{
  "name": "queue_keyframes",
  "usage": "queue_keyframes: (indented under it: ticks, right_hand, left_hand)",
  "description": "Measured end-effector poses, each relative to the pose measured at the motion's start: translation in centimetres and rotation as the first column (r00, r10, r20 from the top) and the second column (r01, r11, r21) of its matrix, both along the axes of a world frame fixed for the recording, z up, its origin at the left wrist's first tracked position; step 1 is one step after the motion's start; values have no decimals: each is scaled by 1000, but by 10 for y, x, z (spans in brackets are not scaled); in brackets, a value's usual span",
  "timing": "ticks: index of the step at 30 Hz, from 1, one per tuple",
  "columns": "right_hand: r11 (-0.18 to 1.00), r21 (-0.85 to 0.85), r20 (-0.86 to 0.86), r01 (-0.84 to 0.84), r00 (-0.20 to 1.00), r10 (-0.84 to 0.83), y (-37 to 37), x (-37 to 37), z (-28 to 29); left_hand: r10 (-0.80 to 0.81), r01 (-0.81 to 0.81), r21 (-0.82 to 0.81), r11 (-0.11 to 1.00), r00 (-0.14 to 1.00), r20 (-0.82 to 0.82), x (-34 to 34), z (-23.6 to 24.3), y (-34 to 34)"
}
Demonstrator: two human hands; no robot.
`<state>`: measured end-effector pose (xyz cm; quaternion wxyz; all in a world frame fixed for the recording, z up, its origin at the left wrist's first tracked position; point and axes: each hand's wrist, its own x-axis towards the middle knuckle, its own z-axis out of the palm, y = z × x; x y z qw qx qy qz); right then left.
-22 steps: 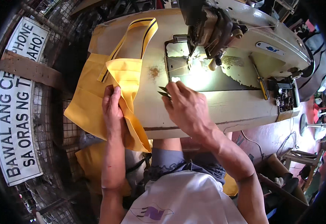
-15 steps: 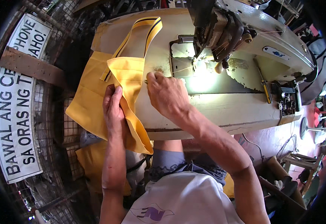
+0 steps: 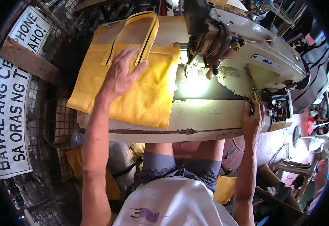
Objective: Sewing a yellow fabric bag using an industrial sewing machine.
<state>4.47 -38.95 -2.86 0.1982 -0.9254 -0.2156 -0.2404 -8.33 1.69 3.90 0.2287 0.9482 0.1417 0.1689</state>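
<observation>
A yellow cloth tote bag (image 3: 141, 94) with black-edged handles lies spread flat on the left part of the sewing table (image 3: 209, 116). My left hand (image 3: 121, 73) rests palm-down on the bag, fingers spread, just below its handles. My right hand (image 3: 252, 119) is at the table's front right edge, fingers curled beside a thin yellow-handled tool (image 3: 254, 92); whether it grips anything is unclear. The sewing machine head (image 3: 209, 35) stands over the lit needle area, to the right of the bag.
A white sign with black letters (image 3: 6, 109) hangs on a wire mesh wall at the left. More yellow fabric (image 3: 111, 180) lies under the table by my knees. A small machine part (image 3: 277, 105) sits at the table's right end. Clutter fills the right floor.
The bag has been unfolded and laid flat. My left hand moved up onto it. My right hand left the bag and went to the table's right front edge.
</observation>
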Motion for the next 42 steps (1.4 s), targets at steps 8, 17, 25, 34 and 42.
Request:
queue_keyframes:
  ticks: [8, 17, 25, 34, 42]
  right_hand:
    - [995, 101, 22, -8, 1000, 6, -3, 2, -11]
    - [999, 35, 69, 10, 998, -13, -9, 7, -16]
    - [982, 4, 300, -189, 937, 179, 20, -15, 3]
    - [673, 1, -172, -739, 663, 728, 156, -115, 5]
    - [615, 70, -269, -785, 579, 770, 153, -113, 3]
  left_hand:
    - [-131, 160, 70, 985, 942, -309, -45, -11, 28]
    - [-287, 341, 183, 922, 920, -268, -73, 8, 2]
    - [-451, 399, -211, 892, 791, -414, -201, 50, -75]
    - [-333, 337, -7, 942, 935, 120, -22, 0, -76]
    - [-313, 356, 399, 845, 934, -171, 42, -62, -89]
